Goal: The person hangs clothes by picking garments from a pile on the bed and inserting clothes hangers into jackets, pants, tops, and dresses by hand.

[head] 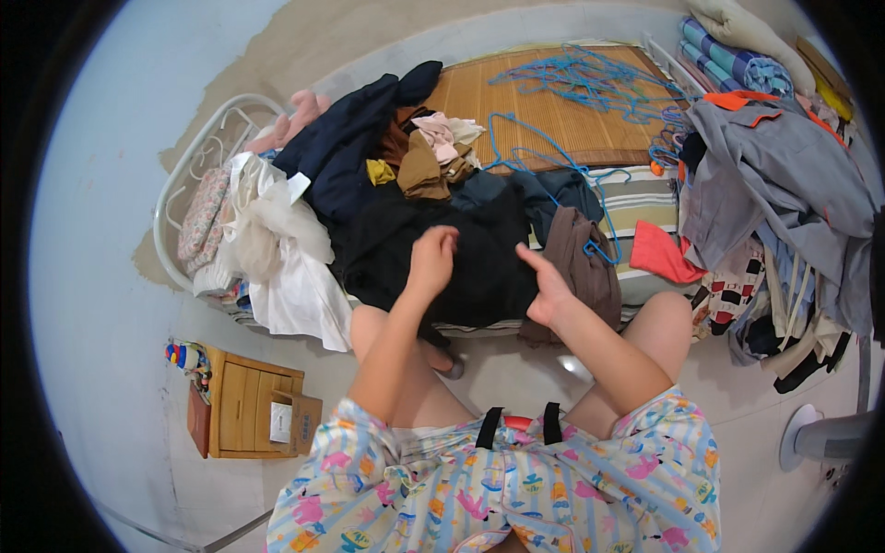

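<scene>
A black garment (477, 269) lies crumpled on the near side of the bed, in front of my knees. My left hand (433, 259) is over its middle with the fingers curled; whether cloth is pinched in them is unclear. At the garment's right edge is my right hand (547, 287), thumb raised and apart, its other fingers partly hidden against the cloth. Just right of that hand lies a brown garment (581, 263) with a blue wire hanger (603, 221) over it. Dark blue-grey clothing (563, 190) is bunched behind the black garment.
On the bed's bamboo mat (463, 83) lie many tangled blue hangers (588, 79). Navy clothing (339, 138) and white clothes (290, 276) are heaped left. Grey clothes (767, 166) overhang the right side, near a coral cloth (660, 252). A wooden cabinet (238, 401) stands lower left.
</scene>
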`<state>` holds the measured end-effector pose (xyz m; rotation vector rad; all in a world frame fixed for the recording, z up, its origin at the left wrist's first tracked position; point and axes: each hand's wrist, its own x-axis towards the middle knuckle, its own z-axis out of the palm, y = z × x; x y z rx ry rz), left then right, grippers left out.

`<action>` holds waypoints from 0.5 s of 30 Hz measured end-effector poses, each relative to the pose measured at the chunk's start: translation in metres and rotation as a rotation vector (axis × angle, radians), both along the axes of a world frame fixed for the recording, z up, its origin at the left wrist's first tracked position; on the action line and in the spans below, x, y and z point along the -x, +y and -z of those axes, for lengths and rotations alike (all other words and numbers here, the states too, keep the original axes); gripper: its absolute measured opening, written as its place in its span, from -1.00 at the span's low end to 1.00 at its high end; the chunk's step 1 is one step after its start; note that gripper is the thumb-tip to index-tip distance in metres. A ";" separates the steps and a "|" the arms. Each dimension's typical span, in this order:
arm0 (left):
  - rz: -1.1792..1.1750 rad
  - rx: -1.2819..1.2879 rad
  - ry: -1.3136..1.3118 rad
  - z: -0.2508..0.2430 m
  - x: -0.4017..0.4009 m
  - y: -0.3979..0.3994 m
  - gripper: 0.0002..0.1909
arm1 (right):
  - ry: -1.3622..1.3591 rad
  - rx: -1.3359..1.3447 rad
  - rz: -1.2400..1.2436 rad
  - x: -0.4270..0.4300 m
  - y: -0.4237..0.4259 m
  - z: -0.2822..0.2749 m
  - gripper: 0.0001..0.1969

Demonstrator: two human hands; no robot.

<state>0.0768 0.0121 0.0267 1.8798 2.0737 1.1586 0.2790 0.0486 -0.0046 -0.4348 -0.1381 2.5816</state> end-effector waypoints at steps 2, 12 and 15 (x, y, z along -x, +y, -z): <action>-0.119 -0.073 0.203 0.019 0.041 0.031 -0.81 | -0.117 -0.047 -0.151 0.013 0.005 0.021 -0.71; -0.105 0.711 0.618 0.022 0.086 0.057 -0.65 | -0.165 -0.071 0.079 -0.007 0.030 0.013 -0.74; -0.060 0.583 0.550 0.015 0.083 0.049 -0.77 | -0.092 -0.033 0.176 -0.009 0.035 0.015 -0.74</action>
